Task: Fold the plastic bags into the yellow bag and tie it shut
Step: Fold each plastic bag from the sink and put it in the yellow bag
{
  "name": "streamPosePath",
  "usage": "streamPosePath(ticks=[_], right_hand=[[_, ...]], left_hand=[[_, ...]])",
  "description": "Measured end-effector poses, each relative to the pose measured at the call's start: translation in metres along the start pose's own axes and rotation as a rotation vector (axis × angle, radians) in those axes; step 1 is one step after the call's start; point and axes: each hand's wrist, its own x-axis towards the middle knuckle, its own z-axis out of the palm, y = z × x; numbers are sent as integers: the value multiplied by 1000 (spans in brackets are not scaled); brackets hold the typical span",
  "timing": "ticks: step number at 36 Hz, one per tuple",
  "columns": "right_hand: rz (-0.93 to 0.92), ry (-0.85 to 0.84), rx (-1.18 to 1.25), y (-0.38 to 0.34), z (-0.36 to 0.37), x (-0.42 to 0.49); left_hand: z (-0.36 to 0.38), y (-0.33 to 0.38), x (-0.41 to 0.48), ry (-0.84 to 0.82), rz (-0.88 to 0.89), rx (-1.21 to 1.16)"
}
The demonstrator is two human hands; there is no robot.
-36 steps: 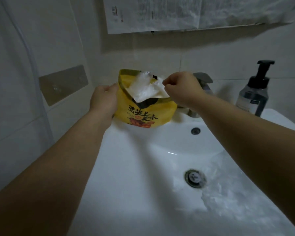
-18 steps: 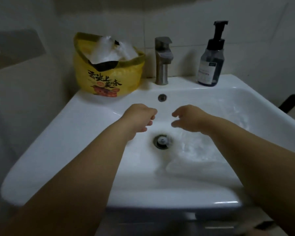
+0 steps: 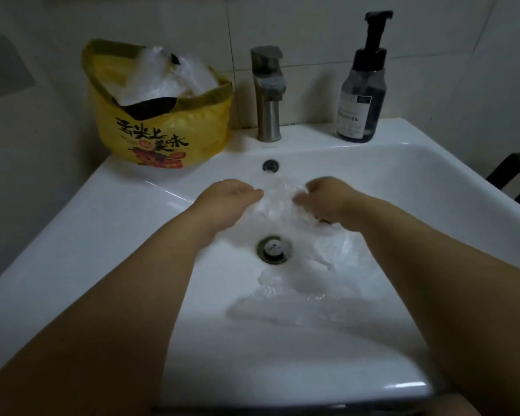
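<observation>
The yellow bag (image 3: 162, 130) with black characters stands open on the sink's back left corner, with crumpled clear and black plastic bags (image 3: 165, 82) sticking out of its mouth. Over the basin, my left hand (image 3: 225, 202) and my right hand (image 3: 327, 202) each grip an end of a clear plastic bag (image 3: 278, 199) stretched between them. The rest of that clear plastic (image 3: 306, 283) trails down over the basin's right side, past the drain.
A white sink (image 3: 81, 235) fills the view, with its drain (image 3: 273, 249) at the centre and an overflow hole (image 3: 270, 165) behind. A steel faucet (image 3: 267, 94) and a dark pump bottle (image 3: 362, 94) stand at the back. Dark furniture (image 3: 517, 175) is at the far right.
Both hands left the yellow bag on the sink corner, dropped into the basin and took hold of the clear plastic bag there, lifting its top edge.
</observation>
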Motion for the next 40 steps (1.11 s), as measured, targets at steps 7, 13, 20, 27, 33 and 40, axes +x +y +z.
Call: streamPosePath(ticks=[7,13,20,27,33,40], right_hand=[[-71,-132,789,-38,-7,-22],[12,-15,815,-32,-3,-14],[176,89,1025,-30,-7,-4],[184,81,844,-27,-6,0],[209,138,1016,-28,-8,3],[51,67,1101,-31,-11,-2]], left_hand=[[-11,1,-4,-126,43,-321],[-9,8,-2,1,74,-400],[-13,7,6,49,-3,-720],[-16,9,10,63,-17,-860],[-26,8,10,38,12,-902],[-28,9,4,-15,36,-715]])
